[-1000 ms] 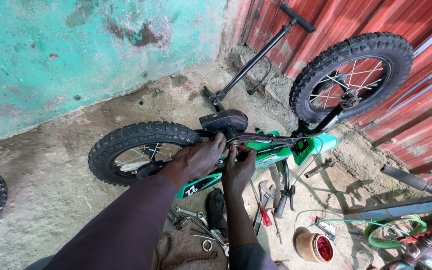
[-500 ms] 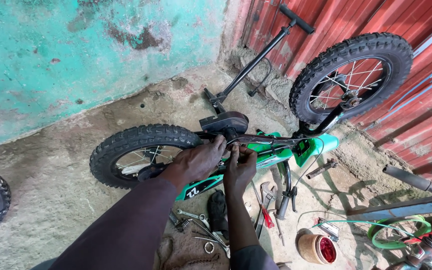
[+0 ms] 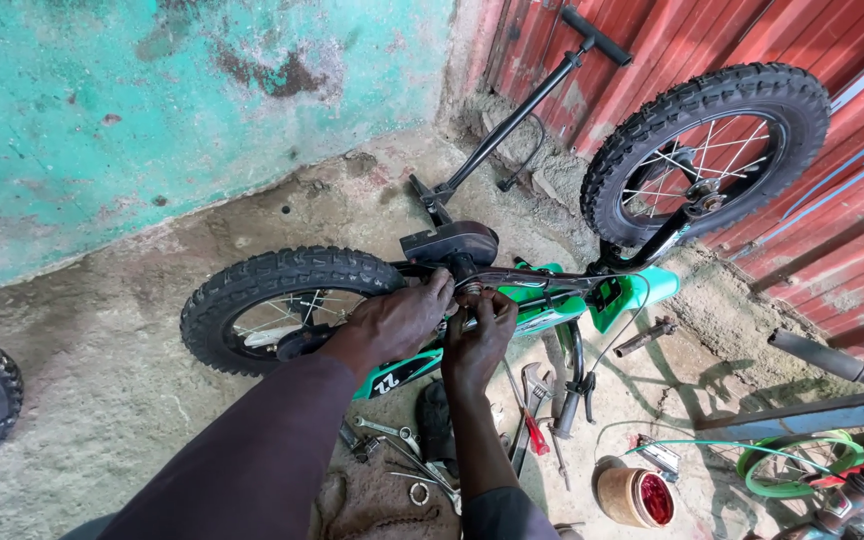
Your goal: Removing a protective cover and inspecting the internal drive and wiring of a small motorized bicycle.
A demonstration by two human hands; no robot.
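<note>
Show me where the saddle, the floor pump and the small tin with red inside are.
saddle [image 3: 449,243], head view, on its dark top.
floor pump [image 3: 518,118], head view, on the middle of its barrel.
small tin [image 3: 635,496], head view, on its side wall.

This is a bike repair spot outdoors. A small green bicycle [image 3: 552,295] lies upside down on the rough dirt-and-concrete floor [image 3: 102,400]. Metal wrenches [image 3: 392,435] lie scattered there, a black hand pump [image 3: 512,120] leans on the red metal wall [image 3: 852,200], and a round tin of red grease [image 3: 637,497] sits nearby.
</note>
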